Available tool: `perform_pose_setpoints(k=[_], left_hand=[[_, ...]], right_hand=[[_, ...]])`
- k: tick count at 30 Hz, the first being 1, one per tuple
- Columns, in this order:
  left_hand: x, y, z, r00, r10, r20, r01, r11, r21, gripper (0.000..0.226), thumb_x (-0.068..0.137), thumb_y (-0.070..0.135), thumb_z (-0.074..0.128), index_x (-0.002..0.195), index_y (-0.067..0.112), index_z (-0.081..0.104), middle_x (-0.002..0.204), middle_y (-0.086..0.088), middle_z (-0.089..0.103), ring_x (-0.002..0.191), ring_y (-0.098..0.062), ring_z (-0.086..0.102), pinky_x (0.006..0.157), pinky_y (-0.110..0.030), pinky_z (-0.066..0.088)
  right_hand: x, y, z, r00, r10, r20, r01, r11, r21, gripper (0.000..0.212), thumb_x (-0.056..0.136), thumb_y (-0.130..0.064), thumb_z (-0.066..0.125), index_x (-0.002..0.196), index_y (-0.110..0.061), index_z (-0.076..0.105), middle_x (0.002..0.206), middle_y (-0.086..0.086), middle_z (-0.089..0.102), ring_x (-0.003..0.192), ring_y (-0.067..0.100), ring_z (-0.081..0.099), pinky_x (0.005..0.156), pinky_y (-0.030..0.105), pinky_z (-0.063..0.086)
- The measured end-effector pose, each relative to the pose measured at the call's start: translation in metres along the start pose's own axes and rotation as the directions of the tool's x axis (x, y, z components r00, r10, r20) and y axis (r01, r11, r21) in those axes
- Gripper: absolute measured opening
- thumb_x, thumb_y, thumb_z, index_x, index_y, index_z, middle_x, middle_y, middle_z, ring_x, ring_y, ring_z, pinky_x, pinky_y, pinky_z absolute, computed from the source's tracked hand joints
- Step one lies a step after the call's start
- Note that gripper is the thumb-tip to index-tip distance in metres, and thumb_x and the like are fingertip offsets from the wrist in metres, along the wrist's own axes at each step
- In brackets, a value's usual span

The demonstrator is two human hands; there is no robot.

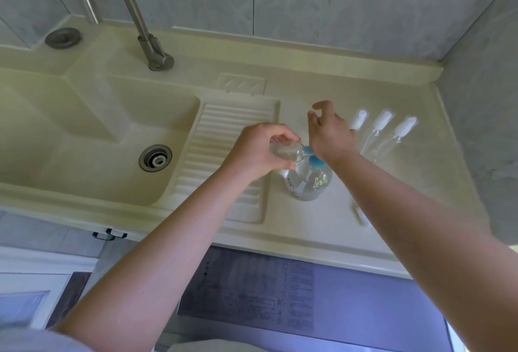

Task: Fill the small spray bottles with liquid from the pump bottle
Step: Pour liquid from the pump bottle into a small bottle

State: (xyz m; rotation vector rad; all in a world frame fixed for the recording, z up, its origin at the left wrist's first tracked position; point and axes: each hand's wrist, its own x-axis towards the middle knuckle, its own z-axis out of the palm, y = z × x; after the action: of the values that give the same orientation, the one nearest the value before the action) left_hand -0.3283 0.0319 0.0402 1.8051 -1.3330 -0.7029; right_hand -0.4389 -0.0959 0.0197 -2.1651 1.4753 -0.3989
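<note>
A clear pump bottle (308, 183) with a blue pump head (315, 160) stands on the pale counter (322, 225) right of the washboard. My left hand (258, 149) grips a small clear spray bottle (286, 152), tilted with its open mouth at the blue nozzle. My right hand (329, 133) rests palm-down on the pump head, with its fingers relaxed and spread upward. Three white spray tops (382, 121) with clear dip tubes lie in a row on the counter beyond my right hand.
A cream sink basin (98, 155) with a metal drain (155, 157) lies to the left, beside a ribbed washboard (224, 133). A steel tap (155, 54) rises at the back. Tiled walls close the back and right side. A washing machine top (308, 309) sits below the counter.
</note>
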Motion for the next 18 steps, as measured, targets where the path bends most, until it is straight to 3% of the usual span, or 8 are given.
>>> perform_pose_setpoints(k=[3,7,11,14,18], left_hand=[[-0.002,-0.002,0.002,1.0,-0.013,-0.009,0.012,1.0,-0.014,0.047,0.06,0.007,0.091,0.103,0.018,0.075,0.098,0.012,0.07,0.08,0.02,0.055,0.079,0.001,0.037],[-0.003,-0.002,0.0,1.0,-0.006,-0.007,0.006,0.999,-0.046,0.049,0.06,0.007,0.092,0.104,0.019,0.075,0.099,0.01,0.072,0.083,0.016,0.058,0.08,0.001,0.039],[-0.002,-0.003,0.0,1.0,-0.003,-0.012,0.003,0.999,-0.034,0.048,0.06,0.008,0.092,0.103,0.021,0.075,0.096,0.012,0.071,0.08,0.019,0.055,0.078,0.0,0.038],[-0.001,-0.004,0.001,1.0,-0.009,-0.021,0.008,1.0,-0.016,0.048,0.059,0.008,0.092,0.103,0.019,0.075,0.098,0.01,0.072,0.083,0.014,0.058,0.081,0.0,0.039],[-0.003,-0.005,0.001,1.0,-0.008,-0.013,0.008,1.0,-0.022,0.049,0.06,0.008,0.091,0.104,0.02,0.075,0.099,0.011,0.071,0.081,0.02,0.054,0.078,0.002,0.036]], right_hand=[[-0.002,0.002,0.005,1.0,-0.001,0.016,0.001,1.0,0.018,0.035,0.103,-0.038,0.029,0.131,-0.023,0.042,0.12,0.005,0.065,0.117,0.033,0.054,0.103,0.047,0.032],[0.005,-0.002,-0.006,0.988,0.116,0.1,-0.142,0.94,0.311,0.038,0.103,-0.042,0.031,0.133,-0.021,0.044,0.119,0.008,0.063,0.116,0.031,0.056,0.105,0.042,0.038],[0.001,-0.001,-0.005,0.999,0.034,-0.018,-0.032,0.993,0.117,0.035,0.103,-0.041,0.029,0.129,-0.023,0.045,0.118,0.006,0.064,0.114,0.032,0.056,0.104,0.048,0.035],[-0.005,0.0,0.002,0.997,0.048,-0.056,-0.044,0.996,0.075,0.034,0.104,-0.037,0.027,0.128,-0.022,0.046,0.122,0.006,0.061,0.116,0.032,0.053,0.102,0.046,0.033],[-0.001,0.001,-0.003,0.996,0.076,-0.036,-0.072,0.993,0.095,0.038,0.103,-0.041,0.028,0.131,-0.022,0.045,0.132,0.007,0.056,0.123,0.03,0.05,0.105,0.047,0.031]])
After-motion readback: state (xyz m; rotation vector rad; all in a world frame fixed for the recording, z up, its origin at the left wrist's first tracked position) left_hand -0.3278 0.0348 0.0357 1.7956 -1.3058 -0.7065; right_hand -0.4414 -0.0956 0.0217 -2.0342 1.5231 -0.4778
